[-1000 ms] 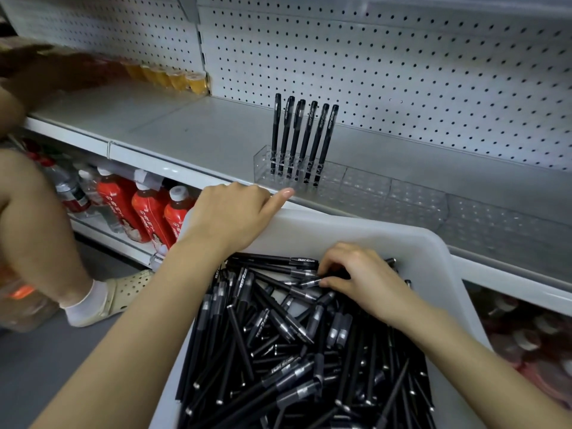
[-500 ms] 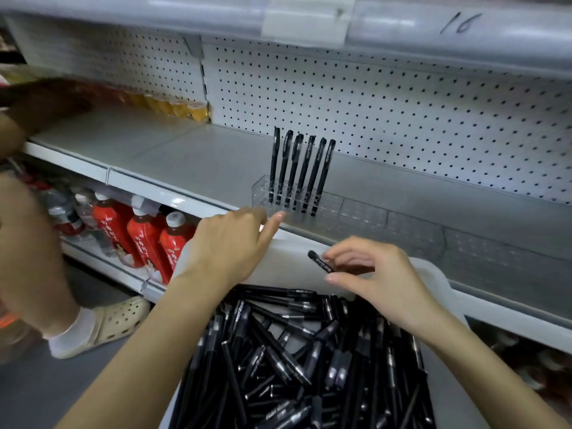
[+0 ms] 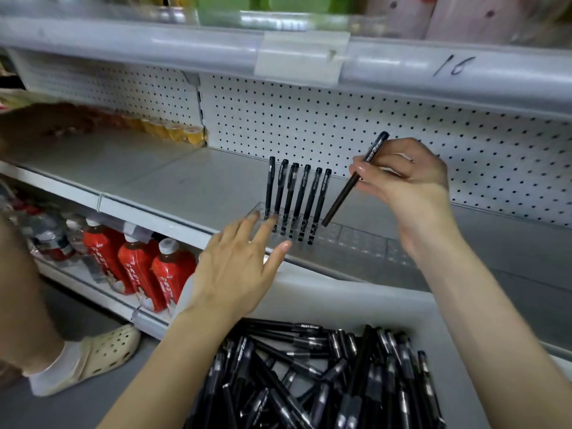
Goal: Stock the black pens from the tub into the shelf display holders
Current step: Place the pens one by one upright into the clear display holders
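Right grip point(image 3: 408, 181) pinches a slim black pen point(image 3: 349, 190), lifted from the white plastic tub point(image 3: 340, 301).
Below it, tip nears the clear holder point(image 3: 356, 239)'s free slot; left grip point(image 3: 235, 267) wide.

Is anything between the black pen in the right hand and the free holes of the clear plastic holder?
Nothing visible does. The black pen ends right of the six standing pens, above free holes of the clear plastic holder; the left hand is at its left end.
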The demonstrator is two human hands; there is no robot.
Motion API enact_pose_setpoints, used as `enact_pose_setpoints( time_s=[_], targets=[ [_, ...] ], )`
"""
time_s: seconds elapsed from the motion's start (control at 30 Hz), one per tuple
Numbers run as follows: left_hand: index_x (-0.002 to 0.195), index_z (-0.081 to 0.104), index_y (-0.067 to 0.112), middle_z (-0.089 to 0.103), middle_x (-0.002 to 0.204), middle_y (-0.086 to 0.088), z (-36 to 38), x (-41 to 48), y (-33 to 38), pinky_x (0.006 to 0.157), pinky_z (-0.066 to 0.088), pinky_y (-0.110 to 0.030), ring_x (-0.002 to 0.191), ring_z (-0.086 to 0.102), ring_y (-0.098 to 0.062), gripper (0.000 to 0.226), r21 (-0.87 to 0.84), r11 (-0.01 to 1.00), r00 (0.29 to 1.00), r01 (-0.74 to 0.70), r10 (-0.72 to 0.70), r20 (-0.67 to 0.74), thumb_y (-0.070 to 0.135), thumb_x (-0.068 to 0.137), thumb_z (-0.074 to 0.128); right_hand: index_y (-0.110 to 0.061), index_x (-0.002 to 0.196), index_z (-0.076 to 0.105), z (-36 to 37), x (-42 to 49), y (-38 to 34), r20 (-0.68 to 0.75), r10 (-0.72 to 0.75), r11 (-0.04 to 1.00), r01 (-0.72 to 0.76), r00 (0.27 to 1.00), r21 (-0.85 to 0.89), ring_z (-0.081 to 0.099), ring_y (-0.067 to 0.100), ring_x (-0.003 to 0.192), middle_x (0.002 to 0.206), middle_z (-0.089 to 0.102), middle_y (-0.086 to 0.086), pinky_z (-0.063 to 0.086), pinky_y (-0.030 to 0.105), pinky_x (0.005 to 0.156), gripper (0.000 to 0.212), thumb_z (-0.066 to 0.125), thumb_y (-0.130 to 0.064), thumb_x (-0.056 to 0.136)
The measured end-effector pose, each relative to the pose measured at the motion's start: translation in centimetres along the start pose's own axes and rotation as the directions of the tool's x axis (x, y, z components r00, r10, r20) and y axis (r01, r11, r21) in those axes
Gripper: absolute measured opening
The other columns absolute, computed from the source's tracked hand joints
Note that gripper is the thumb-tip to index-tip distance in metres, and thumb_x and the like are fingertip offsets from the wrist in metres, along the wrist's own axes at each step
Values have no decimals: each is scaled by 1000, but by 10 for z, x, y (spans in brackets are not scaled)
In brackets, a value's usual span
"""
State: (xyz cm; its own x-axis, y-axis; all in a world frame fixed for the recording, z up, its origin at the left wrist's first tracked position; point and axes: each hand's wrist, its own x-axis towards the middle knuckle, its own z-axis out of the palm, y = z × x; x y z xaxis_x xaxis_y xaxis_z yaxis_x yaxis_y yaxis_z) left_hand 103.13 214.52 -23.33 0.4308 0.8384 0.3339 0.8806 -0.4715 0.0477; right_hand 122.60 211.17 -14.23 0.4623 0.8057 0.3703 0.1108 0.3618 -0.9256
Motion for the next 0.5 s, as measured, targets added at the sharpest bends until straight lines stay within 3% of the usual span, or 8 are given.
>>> enact_pose_setpoints(
  time_s=[0.17,0.27,0.37,0.5],
  targets=[
    [149,15,33,19,157,2,6,5,0,112,21,-34,142,19,-17,83,0,1000,999,-2,2,34,63,79,-16,-25,77,51,3,10,31,-56,-95,968,79,994,-237,65,18,80,77,64,-4,54,46,84,34,78,-4,73],
    [149,17,33,21,156,3,9,8,0,111,21,-34,142,20,-16,83,-5,1000,999,0,0,32,64,79,-16,-26,76,51,1,12,43,-93,-102,971,79,990,-224,63,16,76,75,63,-5,55,43,84,35,78,-4,73],
    [147,23,33,27,154,2,10,10,1,110,24,-35,140,25,-16,83,-14,1000,999,3,-3,33,64,80,-13,-27,74,50,4,13,50,-84,-107,964,83,991,-252,62,0,69,74,63,-8,55,33,79,36,79,-5,72],
    [147,24,34,26,154,4,11,10,2,110,26,-34,140,25,-15,82,-11,1000,999,3,-3,32,63,80,-14,-27,75,52,8,22,57,-28,-83,944,69,996,-324,65,7,78,79,66,-7,52,29,79,34,79,-7,72]
  ],
)
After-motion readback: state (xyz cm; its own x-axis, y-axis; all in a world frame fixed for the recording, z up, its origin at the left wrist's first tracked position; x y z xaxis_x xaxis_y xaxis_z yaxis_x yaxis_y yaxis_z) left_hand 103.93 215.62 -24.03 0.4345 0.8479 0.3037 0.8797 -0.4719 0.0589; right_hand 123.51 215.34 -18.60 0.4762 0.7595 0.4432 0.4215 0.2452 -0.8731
